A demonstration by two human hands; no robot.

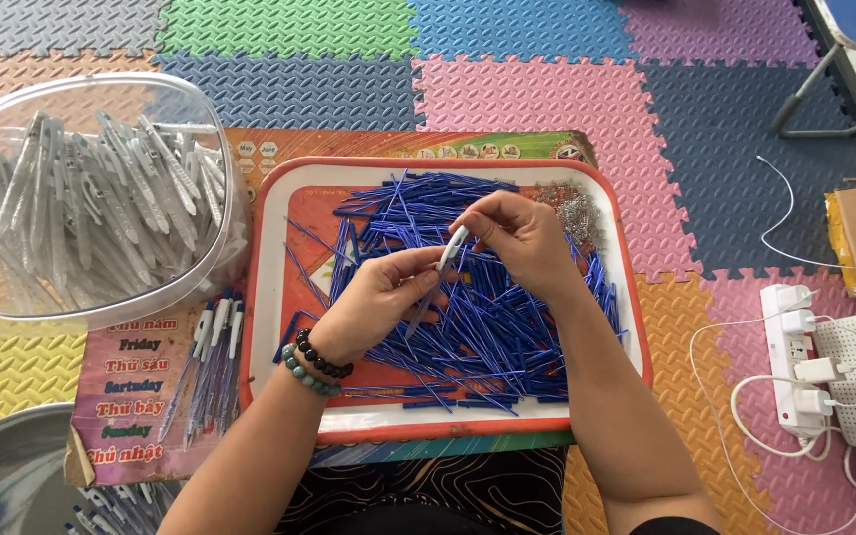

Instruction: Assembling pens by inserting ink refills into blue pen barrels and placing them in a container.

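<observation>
On the far left sits a big clear tub point(91, 198) full of grey pen shells point(81, 193). Just beside it, on a printed sheet, lies a small bunch of finished pens point(212, 362). Next comes a red tray point(267, 297) with a big heap of thin blue refills point(487, 317) and a little pile of tiny metal springs point(575, 210) in its far right corner.

Both hands are over the tray. The left hand point(374, 307), with bead bracelets point(314, 365) at the wrist, has its fingers point(418, 287) closed around the lower part of a grey pen shell point(445, 266). The right hand point(522, 243) pinches the white top end of that same shell with its fingers point(482, 223). So the shell is held up in the air between the two hands, above the blue heap, and tilted.

What could go wrong: the shell is thin and smooth, so a loose pinch could let it slip into the heap. A small part could also fall and get lost among the refills. Off to the right, white wires point(745, 396) and a power strip point(795, 362) lie on the floor mats point(507, 89), well apart from the hands.
</observation>
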